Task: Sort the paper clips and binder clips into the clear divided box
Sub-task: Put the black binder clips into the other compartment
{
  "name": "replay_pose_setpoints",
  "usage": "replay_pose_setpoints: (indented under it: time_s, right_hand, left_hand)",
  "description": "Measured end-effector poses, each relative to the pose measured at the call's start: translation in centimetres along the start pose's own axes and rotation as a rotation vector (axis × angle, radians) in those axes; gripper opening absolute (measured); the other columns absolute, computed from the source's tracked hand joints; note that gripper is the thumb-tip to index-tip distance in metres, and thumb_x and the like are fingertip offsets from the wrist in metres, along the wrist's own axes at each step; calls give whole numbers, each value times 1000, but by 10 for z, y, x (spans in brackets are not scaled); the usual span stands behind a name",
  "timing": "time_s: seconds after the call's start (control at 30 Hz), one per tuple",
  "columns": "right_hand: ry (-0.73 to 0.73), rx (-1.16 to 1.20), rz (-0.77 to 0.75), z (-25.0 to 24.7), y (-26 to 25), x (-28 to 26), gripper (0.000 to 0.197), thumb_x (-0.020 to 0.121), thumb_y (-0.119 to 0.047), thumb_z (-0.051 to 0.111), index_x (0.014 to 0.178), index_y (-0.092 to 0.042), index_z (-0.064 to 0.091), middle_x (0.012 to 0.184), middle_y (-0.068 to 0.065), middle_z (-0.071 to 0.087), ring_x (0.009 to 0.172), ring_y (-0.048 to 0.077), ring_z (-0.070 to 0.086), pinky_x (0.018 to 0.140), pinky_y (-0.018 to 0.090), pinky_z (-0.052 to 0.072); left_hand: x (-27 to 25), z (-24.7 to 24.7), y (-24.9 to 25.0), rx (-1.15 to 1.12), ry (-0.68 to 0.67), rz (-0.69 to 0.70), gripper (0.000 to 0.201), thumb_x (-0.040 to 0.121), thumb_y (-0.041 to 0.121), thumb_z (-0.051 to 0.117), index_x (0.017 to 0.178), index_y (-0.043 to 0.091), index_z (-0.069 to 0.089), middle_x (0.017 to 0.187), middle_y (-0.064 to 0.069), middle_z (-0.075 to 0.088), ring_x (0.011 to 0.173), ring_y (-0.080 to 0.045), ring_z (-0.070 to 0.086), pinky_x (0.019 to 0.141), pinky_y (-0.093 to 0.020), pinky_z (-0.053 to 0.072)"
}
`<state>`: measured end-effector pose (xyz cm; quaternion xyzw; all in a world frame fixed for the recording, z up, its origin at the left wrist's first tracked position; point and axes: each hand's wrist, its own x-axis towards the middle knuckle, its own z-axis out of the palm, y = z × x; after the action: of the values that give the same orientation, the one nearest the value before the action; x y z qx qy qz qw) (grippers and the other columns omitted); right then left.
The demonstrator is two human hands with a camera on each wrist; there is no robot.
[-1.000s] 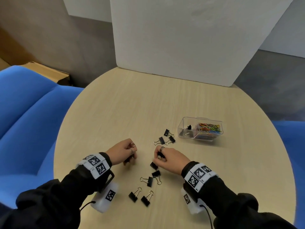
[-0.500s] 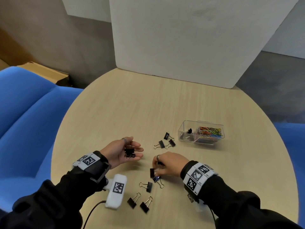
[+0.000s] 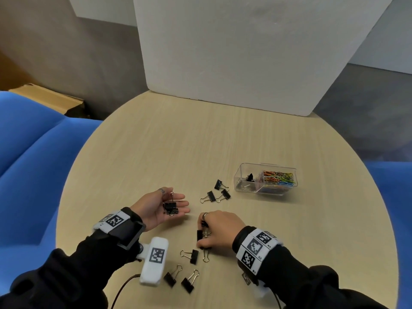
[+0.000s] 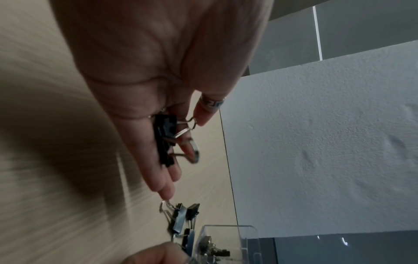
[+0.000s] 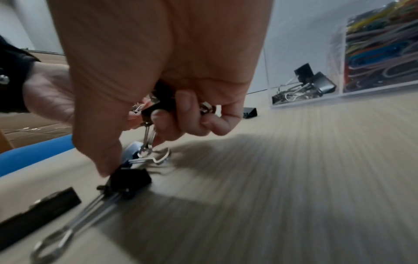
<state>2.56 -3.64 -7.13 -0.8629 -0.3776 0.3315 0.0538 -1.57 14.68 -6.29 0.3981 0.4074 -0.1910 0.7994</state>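
Note:
My left hand (image 3: pixel 176 201) lies palm up with straight fingers, and a few black binder clips (image 3: pixel 170 207) rest on them; the left wrist view shows the same clips (image 4: pixel 165 141) lying on the fingers. My right hand (image 3: pixel 204 235) is palm down, its fingers curled round binder clips (image 5: pixel 158 107) while its thumb touches another clip (image 5: pixel 128 176) on the table. The clear divided box (image 3: pixel 237 181) stands to the right, with coloured paper clips (image 3: pixel 278 178) in its right half and binder clips (image 3: pixel 249 177) in its left. Three loose clips (image 3: pixel 216 194) lie beside the box, and more lie near me (image 3: pixel 189 257).
The round wooden table (image 3: pixel 156 141) is backed by a white foam board (image 3: pixel 223 52). Blue chairs stand at the left (image 3: pixel 33 152) and right (image 3: pixel 392 186). A cardboard box (image 3: pixel 44 97) sits on the floor at the far left.
My left hand has turned palm up and uncurled, baring the clips it held. My right hand has slid toward me onto the near group of clips.

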Motion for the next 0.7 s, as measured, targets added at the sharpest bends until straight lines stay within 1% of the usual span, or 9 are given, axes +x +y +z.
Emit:
replay_pose_setpoints:
  time_s: [0.13, 0.3, 0.37, 0.43, 0.5, 0.53, 0.6, 0.63, 0.7]
  right_hand:
    - [41, 48, 26, -1, 5, -3, 30, 76, -39, 63, 98, -20, 57, 86, 0, 57, 75, 19, 50, 66, 27, 39]
    - [39, 180, 16, 0, 10, -11, 19, 80, -37, 61, 92, -23, 60, 80, -5, 53, 74, 15, 51, 66, 26, 39]
    - [98, 245, 6, -7, 14, -15, 18, 80, -37, 62, 92, -24, 60, 79, -9, 52, 75, 12, 51, 67, 24, 39]
    - [202, 329, 8, -20, 19, -20, 24, 81, -36, 62, 99, -21, 60, 81, -12, 54, 79, 12, 54, 71, 24, 43]
    - [271, 391, -15, -35, 21, -24, 27, 84, -34, 60, 105, -17, 59, 88, -7, 58, 83, 12, 56, 76, 25, 47]
    - [282, 393, -33, -41, 21, -25, 26, 86, -34, 59, 106, -16, 57, 85, -6, 57, 77, 10, 54, 71, 23, 45]
    - [287, 369, -56, -49, 20, -28, 23, 88, -33, 56, 105, -16, 56, 66, -8, 49, 58, 5, 43, 56, 19, 34]
    - [294, 361, -59, -52, 20, -29, 21, 89, -31, 56, 103, -16, 55, 60, -10, 44, 53, 3, 39, 52, 19, 30]
    - [322, 365, -57, -54, 21, -31, 17, 88, -25, 56, 102, -14, 56, 65, -12, 44, 57, 2, 41, 57, 18, 31]
  left_hand:
    - [1, 2, -1, -31, -3, -3, 37, 98, 22, 36, 88, -5, 59, 88, -26, 66, 64, -34, 70, 57, -35, 59]
    - [5, 7, -7, 26, -5, -17, 35, 98, 23, 36, 91, -3, 60, 89, -24, 67, 66, -31, 70, 62, -34, 58]
    - [6, 11, -8, 44, -5, -20, 36, 98, 23, 36, 92, -2, 60, 88, -23, 68, 66, -31, 70, 61, -33, 58]
    - [8, 16, -11, 55, -20, -27, 37, 98, 23, 35, 93, -3, 61, 88, -23, 68, 67, -31, 71, 61, -34, 58]
    - [8, 26, -14, 67, -57, -42, 37, 98, 22, 35, 95, -3, 61, 92, -24, 66, 69, -32, 70, 62, -34, 58]
    - [8, 32, -16, 64, -87, -52, 36, 98, 22, 35, 96, -3, 62, 93, -24, 65, 71, -33, 70, 64, -34, 58]
    - [7, 47, -19, 29, -154, -71, 33, 97, 20, 36, 94, -2, 60, 92, -23, 64, 74, -32, 68, 66, -35, 58]
    - [7, 54, -20, 0, -191, -84, 29, 96, 19, 37, 94, -1, 58, 92, -22, 64, 75, -30, 67, 67, -36, 58]
    - [5, 68, -21, -70, -262, -107, 24, 94, 17, 38, 96, 1, 55, 91, -21, 66, 75, -27, 67, 71, -38, 58]
